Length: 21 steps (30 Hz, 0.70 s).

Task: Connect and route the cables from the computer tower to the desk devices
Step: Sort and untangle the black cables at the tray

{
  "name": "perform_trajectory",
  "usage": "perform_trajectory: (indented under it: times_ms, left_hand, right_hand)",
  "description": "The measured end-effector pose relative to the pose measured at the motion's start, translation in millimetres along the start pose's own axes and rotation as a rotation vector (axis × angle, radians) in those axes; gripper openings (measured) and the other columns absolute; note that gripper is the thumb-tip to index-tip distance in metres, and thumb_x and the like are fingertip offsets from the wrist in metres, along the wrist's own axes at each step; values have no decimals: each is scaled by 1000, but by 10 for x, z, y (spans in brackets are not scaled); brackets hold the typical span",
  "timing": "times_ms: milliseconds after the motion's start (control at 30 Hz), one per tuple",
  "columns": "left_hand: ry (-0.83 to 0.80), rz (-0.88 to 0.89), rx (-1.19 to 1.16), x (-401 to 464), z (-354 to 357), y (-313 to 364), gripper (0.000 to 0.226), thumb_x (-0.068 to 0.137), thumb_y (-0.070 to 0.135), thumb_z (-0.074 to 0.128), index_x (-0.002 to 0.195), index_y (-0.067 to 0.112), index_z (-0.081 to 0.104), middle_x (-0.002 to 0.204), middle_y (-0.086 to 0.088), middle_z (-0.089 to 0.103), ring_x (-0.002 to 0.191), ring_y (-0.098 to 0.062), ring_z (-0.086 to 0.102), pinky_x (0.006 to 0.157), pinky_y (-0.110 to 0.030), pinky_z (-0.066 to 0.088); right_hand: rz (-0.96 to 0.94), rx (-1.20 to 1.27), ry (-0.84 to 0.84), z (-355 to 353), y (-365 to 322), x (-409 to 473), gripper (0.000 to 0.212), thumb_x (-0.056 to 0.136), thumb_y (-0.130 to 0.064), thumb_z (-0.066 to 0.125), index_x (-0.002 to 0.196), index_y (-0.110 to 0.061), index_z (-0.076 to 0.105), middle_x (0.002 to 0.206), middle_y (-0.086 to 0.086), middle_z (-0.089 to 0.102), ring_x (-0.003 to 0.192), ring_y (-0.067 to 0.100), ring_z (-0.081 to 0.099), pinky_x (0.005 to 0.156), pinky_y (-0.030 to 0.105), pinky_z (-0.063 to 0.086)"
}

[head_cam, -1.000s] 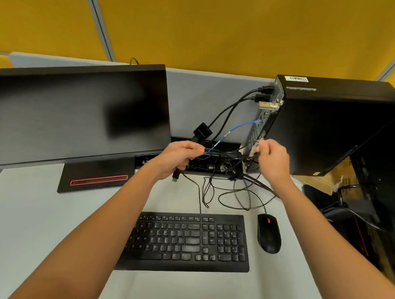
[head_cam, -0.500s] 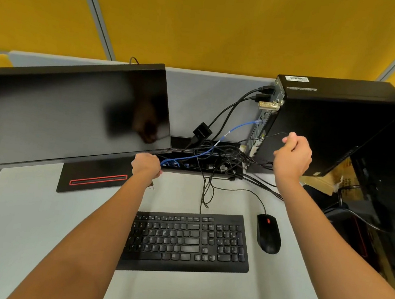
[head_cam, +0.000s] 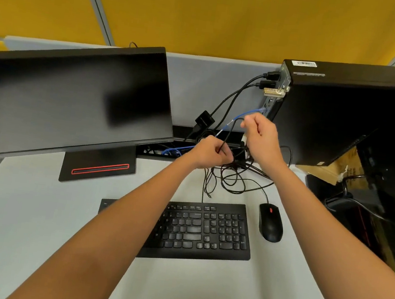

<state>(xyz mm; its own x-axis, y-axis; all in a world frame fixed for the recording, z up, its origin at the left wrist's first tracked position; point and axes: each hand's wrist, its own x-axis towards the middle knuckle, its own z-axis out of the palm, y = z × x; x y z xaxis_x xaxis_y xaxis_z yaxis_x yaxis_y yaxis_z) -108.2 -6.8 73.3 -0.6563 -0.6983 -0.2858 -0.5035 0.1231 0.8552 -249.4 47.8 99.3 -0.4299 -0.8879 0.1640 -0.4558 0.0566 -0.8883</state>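
A black computer tower (head_cam: 342, 110) stands at the desk's back right, its rear ports facing left with black plugs and a blue network cable (head_cam: 246, 114) in them. My left hand (head_cam: 210, 152) grips a thin black cable (head_cam: 227, 135) above the cable slot. That cable loops up to my right hand (head_cam: 260, 132), which pinches it just left of the tower's rear. Loose black cable loops (head_cam: 233, 181) lie on the desk under both hands. A black keyboard (head_cam: 206, 228) and black mouse (head_cam: 270, 221) sit in front.
A dark monitor (head_cam: 72, 97) on a red-striped stand (head_cam: 99, 164) fills the left. A cable slot (head_cam: 166, 150) runs along the desk's back edge. A small black adapter (head_cam: 204, 120) hangs on the cables. Dark equipment and a cardboard box (head_cam: 332, 167) sit to the right of the desk.
My left hand has moved right from the monitor stand to the cable bundle and gripped a black cable. My right hand has come left and down from the tower's side, pinching the same cable.
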Motion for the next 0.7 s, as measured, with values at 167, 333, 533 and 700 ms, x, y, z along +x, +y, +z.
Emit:
perform_trajectory:
  times_ms: [167, 333, 533, 700]
  left_hand:
    - [174, -72, 10, 7, 61, -117, 32, 99, 22, 46, 77, 11, 65, 54, 8, 46, 53, -9, 43, 61, -28, 41]
    - [269, -121, -174, -1, -55, -107, 41, 103, 27, 39, 66, 16, 54, 58, 2, 44, 55, -10, 40, 54, -25, 33]
    - [200, -195, -276, -86, -222, -43, 44, 98, 43, 46, 62, 18, 49, 54, 5, 39, 46, -9, 32, 47, -21, 28]
    - [34, -184, -327, -143, -277, -68, 26, 87, 26, 68, 95, 2, 70, 72, 7, 63, 59, -7, 43, 56, -22, 34]
  right_hand:
    - [-22, -219, 113, -129, 132, -41, 8, 93, -30, 55, 90, -24, 60, 85, -6, 56, 73, 9, 52, 76, 32, 42]
    - [-414, -607, -157, 55, 205, -358, 8, 87, -18, 62, 93, -23, 59, 101, -8, 48, 96, 10, 47, 90, 34, 39]
    - [-224, -351, -345, 167, 276, -423, 8, 93, -17, 58, 96, -19, 65, 102, -5, 54, 93, 11, 54, 84, 29, 42]
    - [83, -73, -554, 41, -2, -350, 26, 101, -35, 45, 93, -24, 67, 109, -1, 56, 103, 6, 52, 91, 28, 40]
